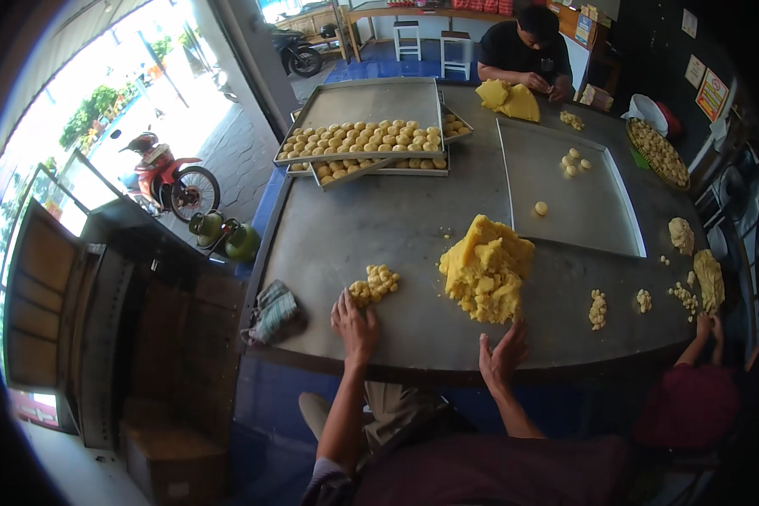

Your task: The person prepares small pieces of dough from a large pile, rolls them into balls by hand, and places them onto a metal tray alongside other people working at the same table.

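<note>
On the steel table (pixel 379 329) my left hand (pixel 354 329) rests with fingers apart, its fingertips at a pile of small yellow dough lumps (pixel 374 282). My right hand (pixel 503 354) is open, thumb raised, its fingertips at the lower right edge of a big, rough mound of yellow dough (pixel 483 270); whether they touch it I cannot tell. A folded checked cloth (pixel 274 312) lies at the table's left edge. Small pale pieces (pixel 598 309) sit to the right of the mound. Behind it is a shallow tray (pixel 582 219) with several dough balls (pixel 541 207).
Stacked trays of balls (pixel 363 139) fill the back left. A co-worker (pixel 527 46) sits behind yellow dough (pixel 506 101). Another worker's hands (pixel 710 325) hold dough (pixel 707 278) at the right. A heaped basket (pixel 654 152) stands back right. Gas cylinders (pixel 240 243) are beside the table's left.
</note>
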The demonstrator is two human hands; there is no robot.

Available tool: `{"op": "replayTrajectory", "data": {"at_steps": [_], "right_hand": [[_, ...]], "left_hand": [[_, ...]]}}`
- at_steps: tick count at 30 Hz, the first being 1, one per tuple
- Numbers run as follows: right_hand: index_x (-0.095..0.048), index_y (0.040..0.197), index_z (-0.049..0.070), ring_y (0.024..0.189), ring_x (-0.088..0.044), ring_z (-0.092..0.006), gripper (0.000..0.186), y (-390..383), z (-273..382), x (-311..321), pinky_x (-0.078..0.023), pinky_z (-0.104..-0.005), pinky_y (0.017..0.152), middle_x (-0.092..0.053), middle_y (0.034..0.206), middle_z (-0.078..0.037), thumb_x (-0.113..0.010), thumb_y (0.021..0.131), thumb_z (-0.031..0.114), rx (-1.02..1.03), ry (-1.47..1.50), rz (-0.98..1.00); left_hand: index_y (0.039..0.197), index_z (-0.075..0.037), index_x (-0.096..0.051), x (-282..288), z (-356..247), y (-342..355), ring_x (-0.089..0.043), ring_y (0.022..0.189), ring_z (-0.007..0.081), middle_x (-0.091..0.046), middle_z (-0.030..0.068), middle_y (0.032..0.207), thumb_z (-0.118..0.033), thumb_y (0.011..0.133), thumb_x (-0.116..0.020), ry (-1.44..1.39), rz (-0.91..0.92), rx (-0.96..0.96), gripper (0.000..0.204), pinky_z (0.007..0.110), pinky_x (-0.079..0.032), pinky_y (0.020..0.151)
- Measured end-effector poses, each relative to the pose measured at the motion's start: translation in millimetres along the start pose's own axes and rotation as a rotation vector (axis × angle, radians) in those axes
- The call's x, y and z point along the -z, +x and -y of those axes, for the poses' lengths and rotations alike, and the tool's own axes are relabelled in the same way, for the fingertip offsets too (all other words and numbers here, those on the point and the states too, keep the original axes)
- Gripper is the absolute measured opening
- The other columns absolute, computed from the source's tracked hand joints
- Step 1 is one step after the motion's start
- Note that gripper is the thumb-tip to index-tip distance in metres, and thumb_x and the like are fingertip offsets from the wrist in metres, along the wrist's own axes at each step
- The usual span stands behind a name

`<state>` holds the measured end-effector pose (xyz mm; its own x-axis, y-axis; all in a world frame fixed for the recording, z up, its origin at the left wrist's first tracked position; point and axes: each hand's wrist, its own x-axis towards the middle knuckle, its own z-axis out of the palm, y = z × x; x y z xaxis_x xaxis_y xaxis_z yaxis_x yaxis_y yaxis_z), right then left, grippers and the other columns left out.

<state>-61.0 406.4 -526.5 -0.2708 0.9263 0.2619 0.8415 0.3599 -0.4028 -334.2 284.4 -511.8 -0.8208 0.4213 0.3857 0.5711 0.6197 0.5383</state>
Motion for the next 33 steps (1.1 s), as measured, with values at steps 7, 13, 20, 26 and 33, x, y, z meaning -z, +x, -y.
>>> {"op": "replayTrajectory", "data": {"at_steps": [7, 13, 20, 26, 33], "right_hand": [[-0.019, 0.149, -0.003, 0.132, -0.036, -0.0457, 0.098, 46, -22, -13, -0.03, -0.0554, 0.104, -0.035, 0.145, -0.029, -0.073, 0.082, 0.045, 0.046, 0.224, 0.054], [-0.025, 0.147, -0.004, 0.127, -0.041, -0.0454, 0.096, 56, -29, -7, -0.034, -0.051, 0.105, -0.042, 0.138, -0.029, -0.079, 0.078, 0.036, 0.106, 0.266, 0.101], [-0.019, 0.149, -0.007, 0.131, -0.038, -0.0467, 0.091, 47, -47, -40, -0.032, -0.0491, 0.108, -0.035, 0.144, -0.032, -0.068, 0.089, 0.042, 0.133, 0.272, 0.042], [-0.027, 0.144, -0.01, 0.13, -0.038, -0.0466, 0.079, 55, -43, -32, -0.033, -0.0497, 0.109, -0.037, 0.141, -0.033, -0.065, 0.091, 0.035, 0.1, 0.307, 0.08], [-0.033, 0.142, -0.008, 0.129, -0.042, -0.0459, 0.074, 65, -49, -31, -0.035, -0.0494, 0.107, -0.042, 0.138, -0.032, -0.068, 0.089, 0.029, 0.087, 0.28, 0.052]], "left_hand": [[0.127, -0.002, -0.054, -6, -10, 4, -0.052, 0.108, 0.0347, -0.056, 0.017, 0.112, -0.024, 0.085, -0.068, -0.086, 0.026, 0.06, 0.049, 0.045, -0.041, 0.094], [0.109, -0.001, -0.056, -8, 1, 2, -0.056, 0.097, 0.035, -0.059, 0.0164, 0.101, -0.023, 0.088, -0.066, -0.16, -0.118, 0.032, 0.031, 0.045, -0.044, 0.087], [0.113, -0.002, -0.058, -11, 4, 4, -0.066, 0.088, 0.0316, -0.063, 0.0158, 0.092, -0.017, 0.091, -0.063, -0.491, -0.172, 0.275, 0.027, 0.04, -0.051, 0.074], [0.12, -0.005, -0.062, 5, 0, 1, -0.065, 0.099, 0.0351, -0.067, 0.0213, 0.104, -0.01, 0.094, -0.054, -0.48, -0.182, 0.22, 0.028, 0.042, -0.052, 0.081], [0.117, -0.004, -0.064, -6, 20, -4, -0.065, 0.096, 0.033, -0.066, 0.018, 0.107, -0.013, 0.095, -0.053, -0.502, -0.15, 0.277, 0.026, 0.038, -0.052, 0.084]]}}
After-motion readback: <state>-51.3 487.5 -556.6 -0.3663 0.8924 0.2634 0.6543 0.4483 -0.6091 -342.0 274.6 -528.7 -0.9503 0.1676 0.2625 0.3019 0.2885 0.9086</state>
